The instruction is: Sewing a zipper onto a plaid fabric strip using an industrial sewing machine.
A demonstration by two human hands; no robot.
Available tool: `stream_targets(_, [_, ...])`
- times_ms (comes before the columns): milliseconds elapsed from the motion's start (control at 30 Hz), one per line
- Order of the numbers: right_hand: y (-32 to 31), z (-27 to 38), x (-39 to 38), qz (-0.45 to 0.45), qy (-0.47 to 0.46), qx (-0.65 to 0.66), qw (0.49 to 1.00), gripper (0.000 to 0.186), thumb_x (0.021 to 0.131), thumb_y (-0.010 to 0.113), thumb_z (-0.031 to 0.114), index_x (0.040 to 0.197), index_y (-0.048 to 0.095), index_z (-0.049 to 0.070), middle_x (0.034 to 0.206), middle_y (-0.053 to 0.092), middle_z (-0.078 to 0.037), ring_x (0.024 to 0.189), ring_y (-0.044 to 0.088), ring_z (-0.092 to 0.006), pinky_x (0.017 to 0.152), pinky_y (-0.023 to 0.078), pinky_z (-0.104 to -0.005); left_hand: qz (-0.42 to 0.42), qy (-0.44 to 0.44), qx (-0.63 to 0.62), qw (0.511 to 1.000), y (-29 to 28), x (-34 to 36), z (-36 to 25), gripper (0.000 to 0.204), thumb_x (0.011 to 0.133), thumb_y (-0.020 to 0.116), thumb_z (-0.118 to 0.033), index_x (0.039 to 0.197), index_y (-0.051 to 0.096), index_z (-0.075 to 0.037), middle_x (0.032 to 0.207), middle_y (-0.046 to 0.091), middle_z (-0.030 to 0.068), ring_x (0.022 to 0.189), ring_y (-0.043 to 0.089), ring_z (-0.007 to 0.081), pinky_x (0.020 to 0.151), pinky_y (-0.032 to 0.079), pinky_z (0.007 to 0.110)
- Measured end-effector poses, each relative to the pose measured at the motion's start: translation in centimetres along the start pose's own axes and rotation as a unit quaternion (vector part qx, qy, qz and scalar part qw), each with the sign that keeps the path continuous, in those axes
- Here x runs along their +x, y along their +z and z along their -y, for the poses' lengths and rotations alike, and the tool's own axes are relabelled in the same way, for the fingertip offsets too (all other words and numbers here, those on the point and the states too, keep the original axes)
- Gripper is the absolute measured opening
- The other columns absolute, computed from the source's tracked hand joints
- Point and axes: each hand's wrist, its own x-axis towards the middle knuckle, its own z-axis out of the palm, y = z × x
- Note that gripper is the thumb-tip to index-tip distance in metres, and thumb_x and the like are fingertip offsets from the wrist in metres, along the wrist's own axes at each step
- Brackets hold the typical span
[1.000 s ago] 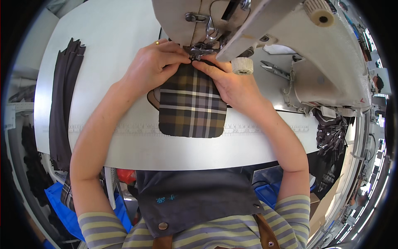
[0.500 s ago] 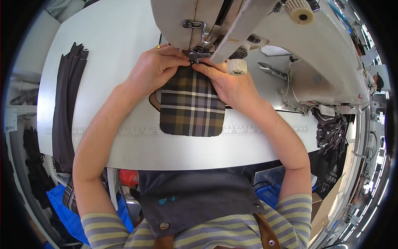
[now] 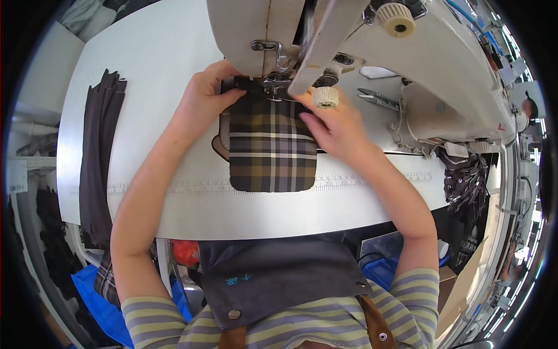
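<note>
A plaid fabric panel (image 3: 273, 151) in black, brown, grey and white lies under the presser foot (image 3: 278, 84) of a sewing machine (image 3: 459, 87). A dark fabric strip (image 3: 250, 85) runs across its far edge. My left hand (image 3: 204, 96) pinches this strip between thumb and fingers, left of the foot. My right hand (image 3: 340, 125) rests at the panel's right edge, thumb and index finger apart; the machine partly hides its other fingers. A brown-edged piece (image 3: 220, 146) sticks out from beneath the panel on the left.
Dark fabric strips (image 3: 99, 157) lie at the table's left. Thread snips (image 3: 379, 99) rest right of the needle area. A printed ruler (image 3: 200, 190) crosses the white table (image 3: 192, 218). Bundled dark pieces with metal parts (image 3: 465, 180) hang at the right edge.
My left hand has shifted left from the presser foot, and the dark strip now shows there. My right hand has moved slightly right and nearer, its thumb now apart from the index finger.
</note>
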Motion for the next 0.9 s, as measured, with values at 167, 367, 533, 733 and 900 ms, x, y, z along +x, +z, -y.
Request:
stream_targets(167, [-6.0,-4.0,-6.1,-0.087,0.064,-0.248,0.963,0.029,0.083,0.061,0.003,0.112,0.061,0.004,0.111,0.063,-0.011,0.099,0.059,-0.0332,0.087,0.047,-0.0418,0.035,0.105,0.175,0.978,-0.5,-0.1,1.2,0.025,0.072,0.061,0.003,0.095,0.067,-0.003,0.11,0.066,0.0085,0.102,0.061,0.0254,0.099,0.042,0.038])
stream_targets(367, [-7.2,-5.7,-7.7,-0.092,0.129,-0.316,0.935,0.019,0.087,0.057,0.002,0.105,0.062,0.003,0.1,0.064,-0.013,0.089,0.06,-0.0321,0.076,0.048,-0.0403,0.031,0.29,0.477,0.829,1.7,-3.5,-1.7,0.02,0.074,0.056,0.006,0.093,0.058,0.001,0.116,0.064,0.0151,0.116,0.057,0.0305,0.101,0.04,0.042])
stream_targets(533, [-6.6,-5.3,-7.5,-0.185,0.205,-0.156,0.948,0.011,0.093,0.053,0.004,0.099,0.062,0.002,0.081,0.062,-0.012,0.068,0.058,-0.0279,0.064,0.047,-0.0363,0.055,0.154,0.241,0.957,1.2,-4.1,-1.3,0.007,0.084,0.055,0.005,0.09,0.057,0.0,0.119,0.062,0.0191,0.118,0.057,0.0292,0.096,0.045,0.04])
stream_targets(733, [-9.4,-2.7,-7.3,-0.128,0.44,0.082,0.885,0.049,0.098,0.048,0.044,0.081,0.063,0.0,0.06,0.05,-0.002,0.057,0.045,-0.0085,0.051,0.037,-0.0265,0.172,-0.003,0.002,0.985,-1.3,-10.6,-2.9,0.001,0.086,0.058,0.003,0.087,0.059,0.004,0.114,0.065,0.016,0.108,0.063,0.0241,0.09,0.048,0.031])
stream_targets(900, [-8.8,-0.7,-6.6,0.011,0.451,0.111,0.886,0.063,0.097,0.04,0.055,0.078,0.064,-0.001,0.053,0.038,0.005,0.053,0.041,-0.0045,0.048,0.031,-0.0203,0.187,-0.032,-0.214,0.958,-1.9,-18.3,-2.7,0.008,0.083,0.059,0.008,0.088,0.06,0.002,0.114,0.064,0.021,0.112,0.061,0.0313,0.096,0.046,0.036])
